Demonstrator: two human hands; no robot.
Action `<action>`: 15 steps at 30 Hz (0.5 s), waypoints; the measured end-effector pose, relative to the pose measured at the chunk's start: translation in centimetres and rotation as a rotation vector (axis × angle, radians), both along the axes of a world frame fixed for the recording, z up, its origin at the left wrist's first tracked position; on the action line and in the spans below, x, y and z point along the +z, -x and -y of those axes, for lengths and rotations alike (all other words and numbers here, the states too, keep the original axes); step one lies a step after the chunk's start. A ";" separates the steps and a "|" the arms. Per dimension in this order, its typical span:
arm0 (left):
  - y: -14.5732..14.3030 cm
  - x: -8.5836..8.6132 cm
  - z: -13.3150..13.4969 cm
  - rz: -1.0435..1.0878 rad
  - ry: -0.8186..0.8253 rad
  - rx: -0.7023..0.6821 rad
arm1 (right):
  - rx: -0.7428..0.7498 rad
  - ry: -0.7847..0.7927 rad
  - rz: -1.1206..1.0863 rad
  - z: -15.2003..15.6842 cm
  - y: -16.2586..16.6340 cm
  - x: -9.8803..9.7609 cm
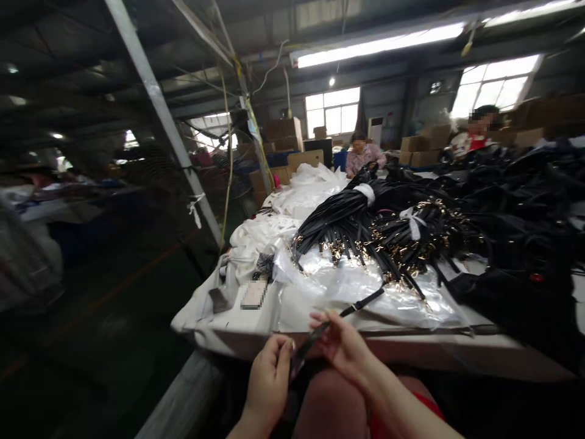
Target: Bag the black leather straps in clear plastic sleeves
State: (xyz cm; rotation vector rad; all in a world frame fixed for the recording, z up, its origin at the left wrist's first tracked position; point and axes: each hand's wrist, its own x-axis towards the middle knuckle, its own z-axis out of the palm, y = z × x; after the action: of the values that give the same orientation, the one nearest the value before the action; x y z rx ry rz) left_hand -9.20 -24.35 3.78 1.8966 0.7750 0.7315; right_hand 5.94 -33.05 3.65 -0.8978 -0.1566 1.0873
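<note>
- My left hand pinches the lower end of a black strap, and my right hand grips its middle, at the bench edge.
- At twelve o'clock, bundled straps lie on clear plastic.
- At two o'clock, black bags are piled up.

Strap bundles on table, behind strap

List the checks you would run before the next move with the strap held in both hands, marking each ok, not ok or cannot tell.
1. Left hand grips the black strap at its near end: ok.
2. Right hand pinches it higher up: ok.
3. Strap's far end free of the bundled straps: cannot tell, it lies close to them.
4. Bundles held by white ties: ok.
5. Clasp on the held strap: cannot tell, lost in shadow by the hands.
</note>
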 end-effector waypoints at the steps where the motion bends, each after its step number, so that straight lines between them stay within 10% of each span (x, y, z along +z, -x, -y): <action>1: 0.1 0.4 -0.3 -0.019 0.007 -0.006 | -0.037 0.020 -0.019 -0.1 -1.3 -0.1; 6: -0.8 3.5 -1.5 -0.070 -0.090 -0.109 | -0.060 -0.008 -0.015 -1.0 -5.6 2.3; 15: -4.0 12.3 -5.7 0.116 -0.265 -0.160 | 0.284 -0.283 0.527 -3.4 -2.2 12.7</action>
State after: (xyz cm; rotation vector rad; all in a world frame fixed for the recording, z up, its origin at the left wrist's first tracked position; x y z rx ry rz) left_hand -5.16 -18.61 16.04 2.1035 0.4640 0.8683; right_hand 8.11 -29.61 16.31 -0.9037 -0.8758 1.0330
